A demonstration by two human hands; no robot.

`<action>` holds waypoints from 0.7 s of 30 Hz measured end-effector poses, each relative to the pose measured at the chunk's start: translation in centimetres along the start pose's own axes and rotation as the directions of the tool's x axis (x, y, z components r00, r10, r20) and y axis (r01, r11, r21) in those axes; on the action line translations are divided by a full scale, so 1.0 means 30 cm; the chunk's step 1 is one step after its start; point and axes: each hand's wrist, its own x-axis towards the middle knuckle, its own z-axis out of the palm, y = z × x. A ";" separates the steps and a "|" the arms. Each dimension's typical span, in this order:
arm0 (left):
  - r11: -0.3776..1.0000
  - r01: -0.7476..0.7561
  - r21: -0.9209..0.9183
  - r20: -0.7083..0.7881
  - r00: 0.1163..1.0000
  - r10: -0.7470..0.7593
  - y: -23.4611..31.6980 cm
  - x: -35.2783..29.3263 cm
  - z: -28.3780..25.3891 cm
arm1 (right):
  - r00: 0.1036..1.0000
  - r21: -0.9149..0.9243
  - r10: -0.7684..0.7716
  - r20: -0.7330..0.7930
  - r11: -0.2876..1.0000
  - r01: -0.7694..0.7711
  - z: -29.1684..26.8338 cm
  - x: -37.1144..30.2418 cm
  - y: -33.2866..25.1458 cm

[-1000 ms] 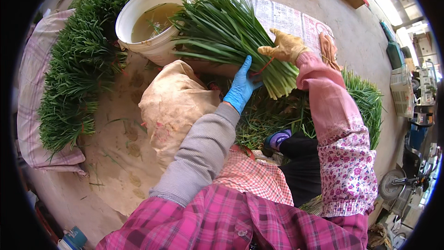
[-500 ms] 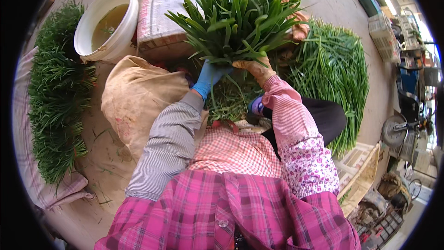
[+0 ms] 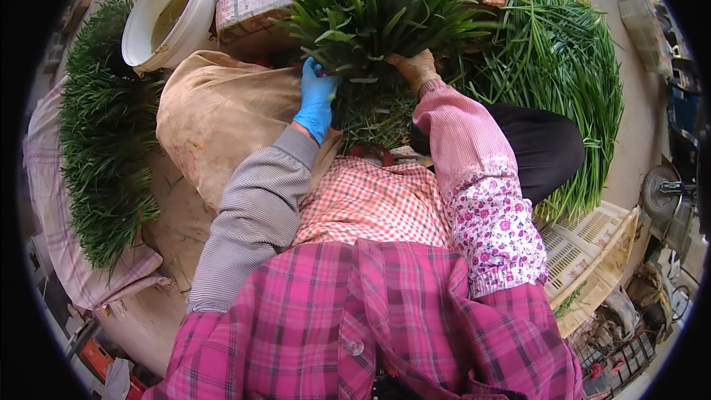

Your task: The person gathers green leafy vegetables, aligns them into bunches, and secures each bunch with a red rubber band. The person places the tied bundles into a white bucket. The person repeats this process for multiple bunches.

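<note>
Concrete floor (image 3: 643,133) surrounds a seated person in a magenta plaid shirt (image 3: 296,311), seen from above. At 2 o'clock spreads a large heap of long, flat-leaved greens (image 3: 566,96); between 9 and 10 o'clock, a row of similar greens (image 3: 104,141) rests on pale checked cloth (image 3: 48,155). Tan cloth (image 3: 222,104) drapes the knee at 10 o'clock. One thick bundle of chive-like greens (image 3: 378,15) is at 12 o'clock, its leaf tips fanning outward. Beyond the knee, towards 11 o'clock, a white bucket (image 3: 204,15) leans at an angle in this view. At 1 o'clock the tan-gloved right hand (image 3: 416,70) touches the bundle's lower edge; leaves hide its fingers, so its grip cannot be told. At 11 o'clock the blue-gloved left hand (image 3: 319,96) is just beside the bundle, fingers half curled; whether they pinch anything is unclear. Even, gentle support low on both sides would probably keep the leaves aligned and uncreased.
</note>
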 end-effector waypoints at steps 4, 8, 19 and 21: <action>0.996 -0.064 -0.063 0.157 0.985 0.073 0.068 -0.054 -0.016 | 0.981 -0.164 -0.192 0.009 0.968 0.191 0.012 0.043 0.071; 0.991 -0.071 -0.113 0.340 0.935 0.105 0.107 -0.044 -0.029 | 0.968 -0.089 -0.251 -0.017 0.964 0.249 0.025 -0.037 0.029; 0.936 -0.262 0.235 0.437 0.889 0.139 0.129 -0.116 -0.107 | 0.943 0.031 -0.305 0.133 0.952 0.303 0.038 -0.115 0.013; 0.925 -0.297 0.239 0.435 0.884 0.171 0.134 -0.127 -0.119 | 0.908 -0.374 -0.394 0.140 0.828 0.417 0.027 -0.112 0.058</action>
